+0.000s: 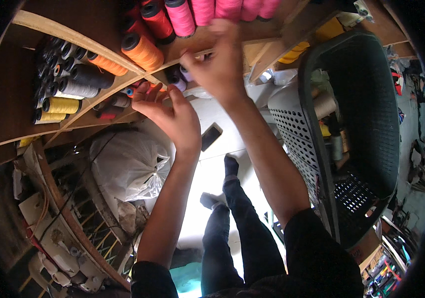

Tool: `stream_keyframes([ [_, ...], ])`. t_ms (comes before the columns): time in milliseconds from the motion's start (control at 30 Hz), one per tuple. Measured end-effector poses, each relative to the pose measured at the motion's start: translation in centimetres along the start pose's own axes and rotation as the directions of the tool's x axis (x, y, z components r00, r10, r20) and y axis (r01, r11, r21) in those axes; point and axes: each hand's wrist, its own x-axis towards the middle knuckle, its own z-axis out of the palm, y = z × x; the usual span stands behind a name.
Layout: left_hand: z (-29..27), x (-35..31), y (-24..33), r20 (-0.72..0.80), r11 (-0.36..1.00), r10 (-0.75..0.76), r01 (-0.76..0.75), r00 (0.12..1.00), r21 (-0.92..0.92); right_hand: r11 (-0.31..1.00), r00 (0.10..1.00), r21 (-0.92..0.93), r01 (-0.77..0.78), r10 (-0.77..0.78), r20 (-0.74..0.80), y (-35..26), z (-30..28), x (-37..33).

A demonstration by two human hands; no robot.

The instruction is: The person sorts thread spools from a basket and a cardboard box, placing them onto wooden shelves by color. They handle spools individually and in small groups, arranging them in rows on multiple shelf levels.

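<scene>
The left hand (170,111) is open, fingers spread, holding nothing, just below the shelf (98,47) edge near an orange spool (142,50). The right hand (220,62) reaches up among pink spools (202,11); its grip cannot be told. A dark basket (366,124) stands at right.

Shelves ahead, basket to my right

My right hand (220,62) reaches to the upper shelf (98,42), just below a row of thread cones (207,12). My left hand (170,114) is lower, beside the spools (73,84) in the compartment to its left. The basket (371,114) stands right of my arms; a tied bag (128,164) lies below the shelves.
</scene>
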Motion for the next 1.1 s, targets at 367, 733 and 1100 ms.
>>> stream_keyframes([
  [367, 3.1, 3.2, -1.8, 0.053, 0.655, 0.41, -0.335, 0.911, 0.678, 0.774, 0.862, -0.42, -0.475, 0.504, -0.046, 6.3, 1.8, 4.5],
  [733, 10.6, 0.7, 1.2, 0.364, 0.879, 0.236, -0.358, 0.901, 0.314, 0.779, 0.889, -0.447, -0.439, 0.449, -0.09, 10.7, 1.9, 5.8],
  [1100, 11.9, 2.3, -3.7, 0.453, 0.338, 0.136, -0.471, 0.881, 0.815, 0.764, 0.764, 0.008, -0.646, 0.645, 0.021, 6.9, 1.6, 7.2],
])
